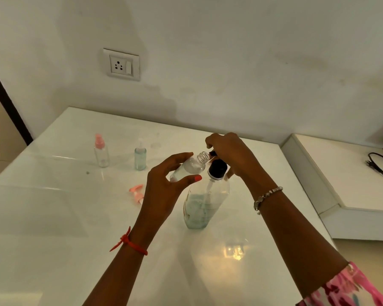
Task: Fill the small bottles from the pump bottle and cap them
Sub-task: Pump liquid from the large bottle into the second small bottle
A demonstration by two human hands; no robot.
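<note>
A clear pump bottle [205, 199] with a black collar stands mid-table, partly filled with pale bluish liquid. My right hand [230, 154] curls over its black pump head, whose nozzle points left. My left hand [164, 186] grips a small clear uncapped bottle [189, 166], tilted with its threaded mouth right at the nozzle. A pink spray cap [137, 193] lies on the table left of my left hand. Farther back stand a small empty bottle with a pink cap [101, 154] and a small capped bottle of bluish liquid [140, 157].
The white glossy table [64, 228] meets a white wall holding a socket [121, 65]. A lower white ledge [352, 173] at the right carries a black cable [380, 166]. A dark door frame runs along the far left.
</note>
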